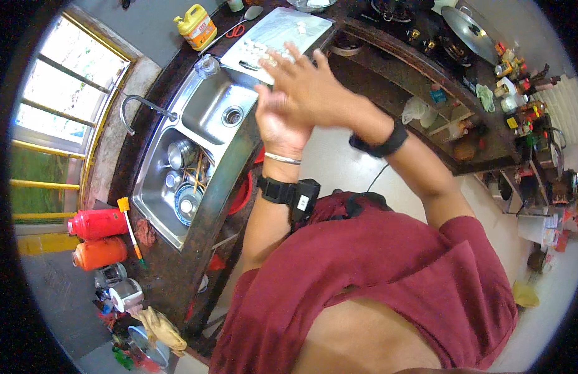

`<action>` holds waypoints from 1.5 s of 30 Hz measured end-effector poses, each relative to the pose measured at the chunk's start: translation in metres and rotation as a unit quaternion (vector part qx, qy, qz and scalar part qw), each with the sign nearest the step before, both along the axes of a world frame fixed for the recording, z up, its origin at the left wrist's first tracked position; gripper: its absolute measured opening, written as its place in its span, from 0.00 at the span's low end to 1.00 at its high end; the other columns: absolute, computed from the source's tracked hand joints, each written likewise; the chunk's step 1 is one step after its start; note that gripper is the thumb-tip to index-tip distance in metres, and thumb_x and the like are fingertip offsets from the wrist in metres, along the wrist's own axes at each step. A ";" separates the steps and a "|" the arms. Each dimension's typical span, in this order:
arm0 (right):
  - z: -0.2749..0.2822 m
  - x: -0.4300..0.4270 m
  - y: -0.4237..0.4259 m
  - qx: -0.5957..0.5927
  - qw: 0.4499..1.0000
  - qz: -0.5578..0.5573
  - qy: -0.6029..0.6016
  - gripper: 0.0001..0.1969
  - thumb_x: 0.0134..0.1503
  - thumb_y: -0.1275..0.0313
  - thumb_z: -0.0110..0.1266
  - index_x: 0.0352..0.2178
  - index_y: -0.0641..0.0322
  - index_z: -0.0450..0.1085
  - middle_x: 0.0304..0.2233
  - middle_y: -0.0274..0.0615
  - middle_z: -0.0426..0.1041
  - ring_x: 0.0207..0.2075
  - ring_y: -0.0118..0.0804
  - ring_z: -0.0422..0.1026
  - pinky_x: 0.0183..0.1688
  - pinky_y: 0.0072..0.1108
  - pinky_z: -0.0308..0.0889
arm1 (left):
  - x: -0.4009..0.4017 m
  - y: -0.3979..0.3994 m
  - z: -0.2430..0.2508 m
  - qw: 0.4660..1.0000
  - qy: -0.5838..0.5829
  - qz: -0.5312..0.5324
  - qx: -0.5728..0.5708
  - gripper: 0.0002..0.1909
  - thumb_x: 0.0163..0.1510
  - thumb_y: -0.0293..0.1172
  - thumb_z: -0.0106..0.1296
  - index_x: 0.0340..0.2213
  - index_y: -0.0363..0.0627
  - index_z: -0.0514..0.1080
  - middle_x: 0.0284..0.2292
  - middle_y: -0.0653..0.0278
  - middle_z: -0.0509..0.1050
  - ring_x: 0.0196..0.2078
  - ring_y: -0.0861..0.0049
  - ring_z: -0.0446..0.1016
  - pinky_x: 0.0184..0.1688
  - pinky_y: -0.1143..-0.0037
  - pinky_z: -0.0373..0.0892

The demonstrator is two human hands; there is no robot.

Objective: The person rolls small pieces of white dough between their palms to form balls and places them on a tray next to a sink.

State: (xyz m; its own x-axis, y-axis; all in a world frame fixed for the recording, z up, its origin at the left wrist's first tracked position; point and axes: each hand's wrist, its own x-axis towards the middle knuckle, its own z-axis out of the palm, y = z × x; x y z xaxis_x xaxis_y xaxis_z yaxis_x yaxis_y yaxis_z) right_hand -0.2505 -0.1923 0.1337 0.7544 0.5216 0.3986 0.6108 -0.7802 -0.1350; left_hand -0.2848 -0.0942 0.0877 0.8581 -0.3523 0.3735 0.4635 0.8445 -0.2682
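My right hand [312, 89] lies across my left hand [280, 122], palm side against it, with its fingers spread and nothing seen in them. The left palm is turned up and its thumb sticks out; its fingers are mostly covered by the right hand. Both hands are slightly blurred. Just beyond the fingertips is a white cutting board [282, 35] with small white pieces [254, 48] near its close end and a few more [301, 27] farther off. The board's near end reaches the edge of a double stainless-steel sink [207, 112].
Metal cups [181, 154], chopsticks [198, 174] and bowls [188, 201] fill the nearer basin, beside a curved faucet [130, 105]. A yellow jug [197, 28], red-handled scissors [235, 31] and a spatula [252, 13] flank the board. Thermos flasks [99, 223] stand left; a wok lid [469, 35] is right.
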 end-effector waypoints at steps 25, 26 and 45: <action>-0.006 -0.009 0.003 0.049 0.995 0.081 0.009 0.36 0.63 0.43 0.38 0.66 0.52 0.52 0.67 0.55 0.52 0.68 0.61 0.47 0.62 0.61 0.42 | -0.006 -0.008 -0.009 0.996 0.026 0.035 0.079 0.33 0.66 0.57 0.26 0.63 0.52 0.55 0.65 0.56 0.55 0.67 0.56 0.53 0.69 0.55 0.47; -0.006 -0.004 -0.001 0.036 0.998 0.029 0.030 0.36 0.64 0.44 0.38 0.66 0.51 0.51 0.67 0.56 0.51 0.69 0.60 0.46 0.63 0.59 0.41 | -0.004 -0.007 -0.012 1.000 0.007 0.003 0.027 0.33 0.66 0.57 0.26 0.64 0.52 0.55 0.66 0.55 0.54 0.67 0.56 0.53 0.69 0.55 0.46; -0.013 -0.004 0.011 -0.005 0.996 -0.004 -0.087 0.34 0.61 0.46 0.45 0.62 0.52 0.60 0.65 0.53 0.57 0.68 0.56 0.51 0.64 0.55 0.41 | -0.014 -0.013 0.000 0.965 0.009 0.080 0.249 0.42 0.62 0.67 0.26 0.68 0.53 0.45 0.68 0.57 0.47 0.70 0.55 0.47 0.66 0.45 0.47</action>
State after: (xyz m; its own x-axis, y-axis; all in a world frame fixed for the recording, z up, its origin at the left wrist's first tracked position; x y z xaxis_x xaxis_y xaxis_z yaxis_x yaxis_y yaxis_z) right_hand -0.2546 -0.1811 0.1203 0.6792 0.5195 0.5184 0.6174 -0.7864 -0.0210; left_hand -0.2983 -0.1075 0.0873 0.9211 -0.3469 0.1766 0.3157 0.9311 0.1825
